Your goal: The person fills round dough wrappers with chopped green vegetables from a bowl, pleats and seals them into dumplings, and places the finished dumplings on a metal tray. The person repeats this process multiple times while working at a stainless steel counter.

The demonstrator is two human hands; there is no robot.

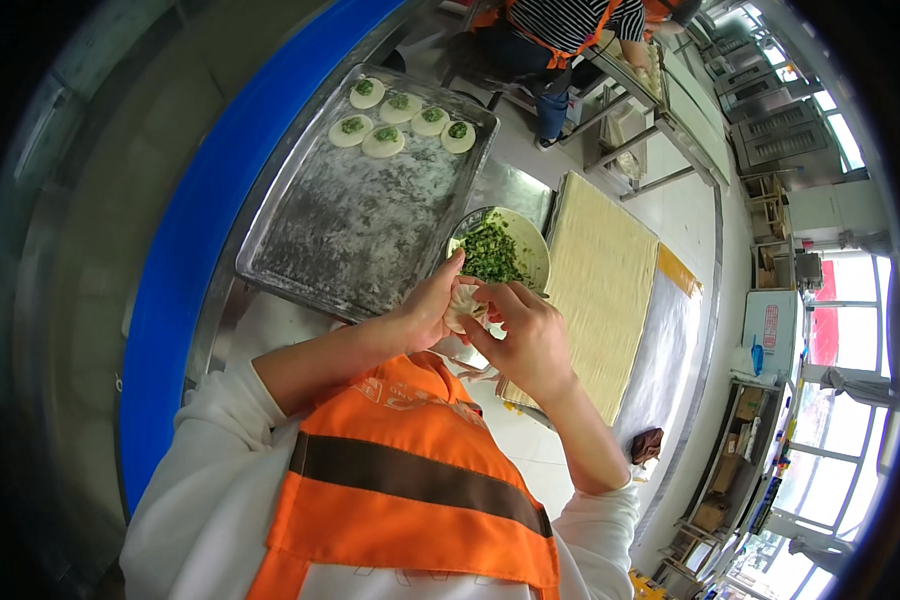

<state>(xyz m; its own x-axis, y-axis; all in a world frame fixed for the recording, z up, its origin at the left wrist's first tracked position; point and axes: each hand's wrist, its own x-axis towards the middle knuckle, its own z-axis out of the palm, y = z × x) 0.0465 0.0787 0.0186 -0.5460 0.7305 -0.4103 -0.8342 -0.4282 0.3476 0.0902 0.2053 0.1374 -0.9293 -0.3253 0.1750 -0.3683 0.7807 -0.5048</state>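
A pleated dough bun rests in my left hand, which cups it from the left with the thumb raised. The fingers of my right hand pinch the bun's gathered edge from the other side. Just beyond my hands stands a bowl with chopped green filling in it. To the left lies a floured metal tray. Several flat dough rounds topped with green filling lie at its far end. Part of the bun is hidden behind my fingers.
A stack of pale dough sheets or cloth lies right of the bowl. A blue strip runs along the left. Beyond the tray, a person in an orange apron works at another table. A dark brown item lies at right.
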